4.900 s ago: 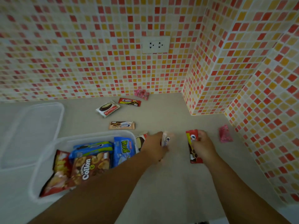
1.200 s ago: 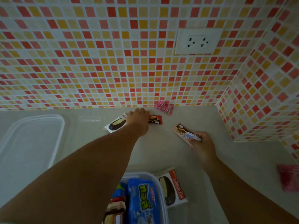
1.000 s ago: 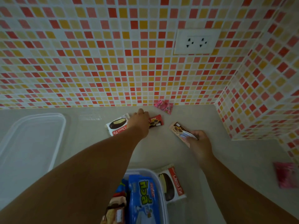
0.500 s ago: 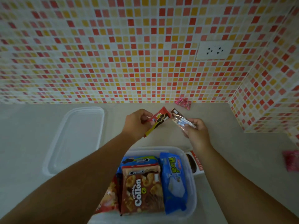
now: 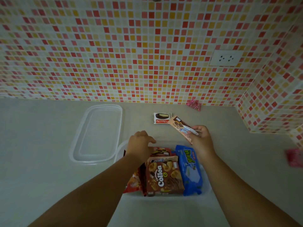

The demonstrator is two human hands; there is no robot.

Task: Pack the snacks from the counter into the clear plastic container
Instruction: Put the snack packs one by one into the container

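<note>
The right hand [image 5: 200, 141] pinches a tan wafer bar [image 5: 182, 127] between thumb and fingers, above the far right corner of the clear container [image 5: 207, 190]. The left hand [image 5: 141, 142] hovers over the container's far end with relaxed fingers, holding nothing, just beside a red snack bar [image 5: 161, 152] lying inside. A Choco Pie [image 5: 161, 118] lies on the surface beyond.
</note>
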